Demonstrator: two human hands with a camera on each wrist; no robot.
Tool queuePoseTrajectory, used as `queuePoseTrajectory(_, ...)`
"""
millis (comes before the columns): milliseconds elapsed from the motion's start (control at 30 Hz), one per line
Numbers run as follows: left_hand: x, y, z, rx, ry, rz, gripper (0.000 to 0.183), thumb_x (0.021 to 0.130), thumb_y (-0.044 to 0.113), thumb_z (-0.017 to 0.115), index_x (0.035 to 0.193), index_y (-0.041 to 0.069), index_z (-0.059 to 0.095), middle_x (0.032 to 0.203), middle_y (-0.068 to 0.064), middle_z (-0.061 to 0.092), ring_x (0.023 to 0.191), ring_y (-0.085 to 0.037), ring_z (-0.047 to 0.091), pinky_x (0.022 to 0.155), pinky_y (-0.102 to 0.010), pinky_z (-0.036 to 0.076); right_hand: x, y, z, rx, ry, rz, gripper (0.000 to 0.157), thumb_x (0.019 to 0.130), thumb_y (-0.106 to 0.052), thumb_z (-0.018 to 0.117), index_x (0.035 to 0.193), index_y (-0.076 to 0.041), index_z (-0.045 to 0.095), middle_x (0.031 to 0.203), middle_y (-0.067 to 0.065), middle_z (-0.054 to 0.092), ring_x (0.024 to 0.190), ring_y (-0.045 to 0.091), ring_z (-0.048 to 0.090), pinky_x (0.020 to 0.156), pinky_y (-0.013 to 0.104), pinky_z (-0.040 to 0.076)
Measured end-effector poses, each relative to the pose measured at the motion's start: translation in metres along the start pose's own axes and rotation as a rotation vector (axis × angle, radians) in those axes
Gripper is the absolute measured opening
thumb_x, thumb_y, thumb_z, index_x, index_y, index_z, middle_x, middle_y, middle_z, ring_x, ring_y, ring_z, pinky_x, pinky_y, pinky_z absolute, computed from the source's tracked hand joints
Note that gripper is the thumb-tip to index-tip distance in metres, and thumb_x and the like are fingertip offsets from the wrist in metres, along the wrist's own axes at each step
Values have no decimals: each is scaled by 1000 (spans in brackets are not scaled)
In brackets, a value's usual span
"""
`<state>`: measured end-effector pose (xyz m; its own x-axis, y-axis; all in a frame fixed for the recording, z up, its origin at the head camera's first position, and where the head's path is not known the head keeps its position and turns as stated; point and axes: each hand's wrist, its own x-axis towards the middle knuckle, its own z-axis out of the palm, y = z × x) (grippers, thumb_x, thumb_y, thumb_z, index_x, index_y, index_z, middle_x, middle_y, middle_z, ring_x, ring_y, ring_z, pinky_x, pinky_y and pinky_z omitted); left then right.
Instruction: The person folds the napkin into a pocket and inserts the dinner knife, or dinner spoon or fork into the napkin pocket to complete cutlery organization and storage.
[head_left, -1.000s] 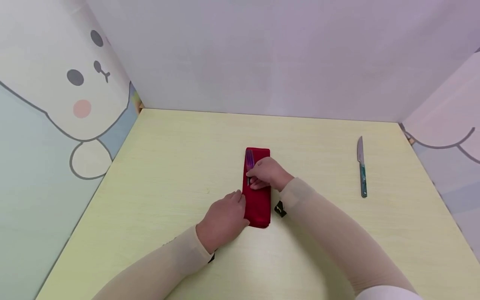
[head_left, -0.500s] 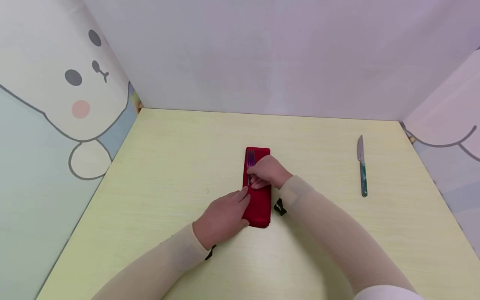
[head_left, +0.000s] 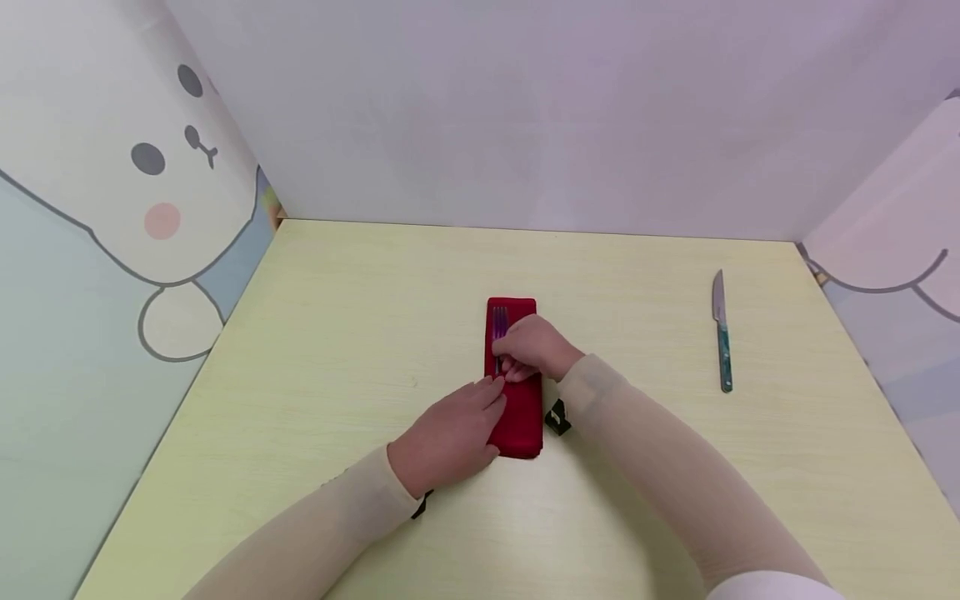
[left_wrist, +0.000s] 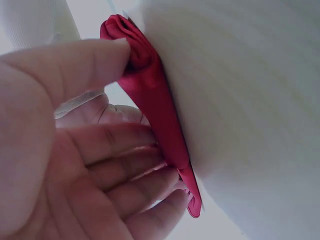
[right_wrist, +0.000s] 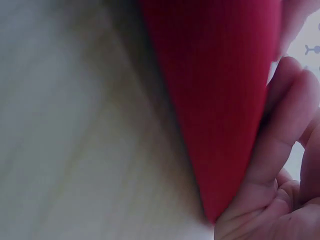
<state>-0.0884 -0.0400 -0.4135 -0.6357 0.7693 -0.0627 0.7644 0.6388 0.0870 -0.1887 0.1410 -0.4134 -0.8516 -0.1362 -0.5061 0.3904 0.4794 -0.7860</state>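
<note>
A red folded cloth napkin (head_left: 521,425) lies lengthwise on the table, its rolled layers showing at the near end in the left wrist view. On its upper left part is a fork (head_left: 500,321), tines pointing away. My right hand (head_left: 536,346) pinches the fork's handle with curled fingers; the handle's lower end is hidden by my hands. My left hand (head_left: 450,433) rests on the napkin's left side with fairly straight fingers (left_wrist: 135,185). Its thumb touches the near end. In the right wrist view, my right fingers (right_wrist: 280,130) lie against the napkin (right_wrist: 215,100).
A knife (head_left: 722,333) with a teal handle lies at the right of the pale wooden table (head_left: 360,292), blade pointing away. A plain light wall stands at the back, and panels with cartoon drawings flank both sides.
My left fingers have slid a little to the right, further onto the napkin. The napkin's far end has shifted slightly left. My right hand keeps its pinch on the fork.
</note>
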Motion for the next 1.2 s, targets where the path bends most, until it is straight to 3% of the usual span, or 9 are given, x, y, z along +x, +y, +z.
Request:
queuePoseTrajectory(367,2,-1,0,50,-87,56,61,98,38,71,147,4,57,153,-11,52,147,-28,40,120,-36,30,9,5,0,41,1,17,27,98,-14,63,76,0,66,66,13,66,50,18,68,56,32,60)
queuePoseTrajectory(533,2,-1,1,65,-89,85,61,97,37,72,147,5,57,152,-10,53,146,-26,42,118,-33,34,10,6,-1,53,-10,19,26,98,-15,65,77,1,67,67,14,66,52,20,69,58,33,61)
queuePoseTrajectory(833,2,-1,2,44,-106,73,63,97,37,72,148,4,55,153,-10,51,147,-26,40,113,-30,40,2,8,-9,12,-63,-1,28,100,-24,67,87,0,71,76,15,69,60,20,69,64,33,62)
queuePoseTrajectory(1033,0,1,1,19,-128,50,65,96,38,73,149,5,54,155,-10,50,149,-27,37,112,-30,41,-23,16,-33,-52,-56,-67,32,100,-32,66,102,-1,72,90,16,70,77,26,70,74,36,60)
queuePoseTrajectory(1200,0,0,0,6,-140,35,66,97,38,72,151,6,51,157,-9,47,151,-27,33,114,-30,39,-51,35,-78,52,-2,-118,42,103,-31,63,125,4,65,113,22,67,97,32,68,86,38,59)
